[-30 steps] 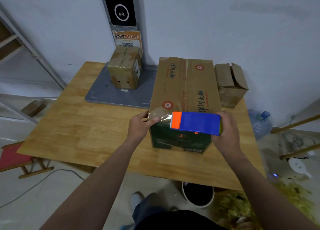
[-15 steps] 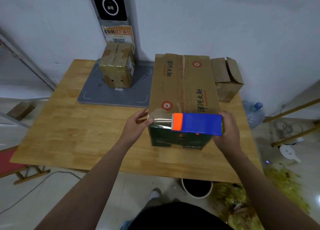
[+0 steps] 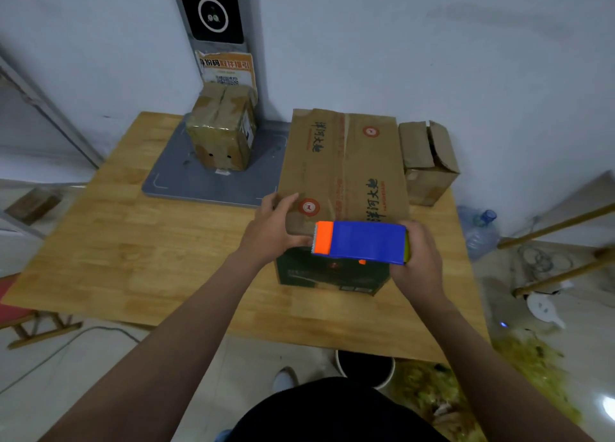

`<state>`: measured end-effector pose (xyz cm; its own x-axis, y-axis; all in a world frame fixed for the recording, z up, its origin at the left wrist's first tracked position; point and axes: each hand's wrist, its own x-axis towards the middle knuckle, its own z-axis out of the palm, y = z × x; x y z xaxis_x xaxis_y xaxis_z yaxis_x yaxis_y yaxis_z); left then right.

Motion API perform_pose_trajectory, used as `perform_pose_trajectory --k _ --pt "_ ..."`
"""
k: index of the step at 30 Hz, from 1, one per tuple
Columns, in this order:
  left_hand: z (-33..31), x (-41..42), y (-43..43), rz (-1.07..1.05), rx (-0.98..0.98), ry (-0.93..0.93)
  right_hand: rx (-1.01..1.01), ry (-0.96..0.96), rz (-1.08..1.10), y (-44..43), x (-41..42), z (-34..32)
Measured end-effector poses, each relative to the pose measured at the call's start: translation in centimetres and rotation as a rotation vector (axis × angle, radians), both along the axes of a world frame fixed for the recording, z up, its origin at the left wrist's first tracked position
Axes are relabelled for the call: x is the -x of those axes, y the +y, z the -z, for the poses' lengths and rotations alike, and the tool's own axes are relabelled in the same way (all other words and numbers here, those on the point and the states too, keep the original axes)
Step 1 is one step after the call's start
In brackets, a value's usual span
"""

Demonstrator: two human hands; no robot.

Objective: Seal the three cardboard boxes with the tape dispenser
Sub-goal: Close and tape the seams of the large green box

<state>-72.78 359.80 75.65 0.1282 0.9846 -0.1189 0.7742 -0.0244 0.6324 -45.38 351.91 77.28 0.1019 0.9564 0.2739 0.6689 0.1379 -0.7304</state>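
- Large brown cardboard box (image 3: 342,162) is lying on the wooden desk (image 3: 133,242).
- Right hand (image 3: 419,258) is gripping the blue-orange plastic tape dispenser (image 3: 361,242) at the box's near edge; left hand (image 3: 276,228), fingers flat, is pressing the corner.
- Tape end is risking to peel off if this pressing is weak.

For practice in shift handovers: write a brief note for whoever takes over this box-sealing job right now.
The left hand is open, pressing the near left corner of the big box.
The right hand grips the tape dispenser at that box's near top edge.
The small box on the grey plate looks taped.
Left: finish taping the big box, then close and tape the open-flapped box at the right.
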Motion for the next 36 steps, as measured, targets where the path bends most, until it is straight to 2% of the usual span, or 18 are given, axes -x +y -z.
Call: perform_pose_trajectory --k 10,15,19,25,31,36 --pt "1.1 -0.3 -0.6 -0.186 -0.024 -0.269 -0.026 -0.103 -0.038 0.8 -0.4 -0.5" --pt "0.9 -0.3 -0.3 -0.187 0.004 -0.374 0.012 -0.173 -0.076 1.6 -1.1 -0.7" --pt "1.3 0.0 -0.2 -0.186 0.03 -0.435 -0.032 -0.222 -0.115 1.4 -2.2 -0.4" --pt "1.5 0.1 0.0 -0.194 0.058 -0.437 -0.035 -0.211 -0.113 1.1 -2.4 -0.7" --pt "1.1 0.1 0.1 -0.199 0.072 -0.391 -0.05 -0.172 0.025 0.5 -6.5 -0.5" --pt "0.6 -0.2 0.3 -0.175 0.075 -0.245 -0.046 -0.072 0.014 0.7 -6.4 0.0"
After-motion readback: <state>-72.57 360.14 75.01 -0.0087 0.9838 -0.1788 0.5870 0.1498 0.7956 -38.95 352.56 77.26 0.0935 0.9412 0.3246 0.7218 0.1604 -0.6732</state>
